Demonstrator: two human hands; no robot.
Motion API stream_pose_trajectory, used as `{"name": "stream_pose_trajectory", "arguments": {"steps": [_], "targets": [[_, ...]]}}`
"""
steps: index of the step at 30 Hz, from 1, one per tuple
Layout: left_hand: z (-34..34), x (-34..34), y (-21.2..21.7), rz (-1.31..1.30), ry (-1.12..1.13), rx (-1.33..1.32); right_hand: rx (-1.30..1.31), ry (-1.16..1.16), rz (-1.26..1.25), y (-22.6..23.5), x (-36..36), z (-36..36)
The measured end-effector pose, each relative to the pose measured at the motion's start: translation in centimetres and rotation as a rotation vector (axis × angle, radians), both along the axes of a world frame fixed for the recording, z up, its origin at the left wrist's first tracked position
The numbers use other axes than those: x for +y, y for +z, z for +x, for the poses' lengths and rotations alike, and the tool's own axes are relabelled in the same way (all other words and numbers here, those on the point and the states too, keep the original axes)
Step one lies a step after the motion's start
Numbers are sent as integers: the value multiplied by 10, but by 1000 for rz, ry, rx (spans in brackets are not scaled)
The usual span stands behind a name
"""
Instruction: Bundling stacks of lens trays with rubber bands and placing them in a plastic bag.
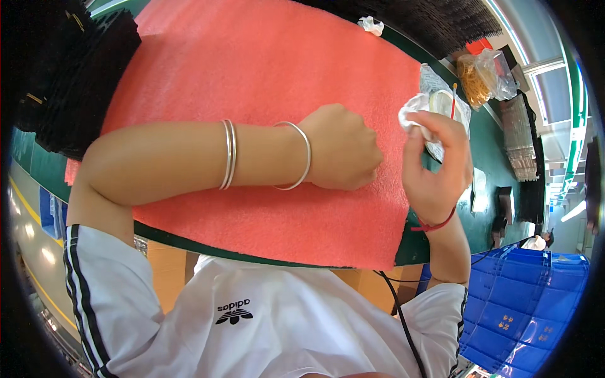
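Note:
My left hand (343,148) is closed in a fist over the pink foam mat (252,82), back of the hand upward. Its curled fingers hide whatever may be inside. Two silver bangles sit on that forearm and another at the wrist. Past the mat's right edge, my right hand (438,167) pinches a crumpled white wipe (411,112) between thumb and forefinger. Just beyond the wipe is a pale round container (441,103), partly covered by my fingers. A thin red stick with an orange tip (454,101) stands up there.
Black stacked trays (88,82) rise at the left, and more dark stacks (435,25) line the back. A white crumpled wipe (371,25) lies at the far edge. To the right are a bag of yellow bands (476,79), clear trays (520,138) and blue crates (523,302).

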State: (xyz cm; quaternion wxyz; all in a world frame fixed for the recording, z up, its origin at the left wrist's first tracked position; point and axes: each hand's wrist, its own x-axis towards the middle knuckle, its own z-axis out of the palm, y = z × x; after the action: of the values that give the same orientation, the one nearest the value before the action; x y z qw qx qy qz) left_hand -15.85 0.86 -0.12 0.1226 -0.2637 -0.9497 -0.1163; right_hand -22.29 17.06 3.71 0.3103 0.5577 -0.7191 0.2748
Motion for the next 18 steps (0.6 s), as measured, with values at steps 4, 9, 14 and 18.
{"name": "stream_pose_trajectory", "arguments": {"steps": [4,9,14,18], "targets": [[-5,-1,-8,53,-135,158,50,67,-127,-1,4,-4],[-7,-2,-11,61,-224,184,17,111,-124,-5,10,-6],[-5,-2,-4,10,-160,59,40,119,-36,-2,8,-4],[-5,-1,-1,-11,-141,-47,94,204,-9,-2,5,2]]}}
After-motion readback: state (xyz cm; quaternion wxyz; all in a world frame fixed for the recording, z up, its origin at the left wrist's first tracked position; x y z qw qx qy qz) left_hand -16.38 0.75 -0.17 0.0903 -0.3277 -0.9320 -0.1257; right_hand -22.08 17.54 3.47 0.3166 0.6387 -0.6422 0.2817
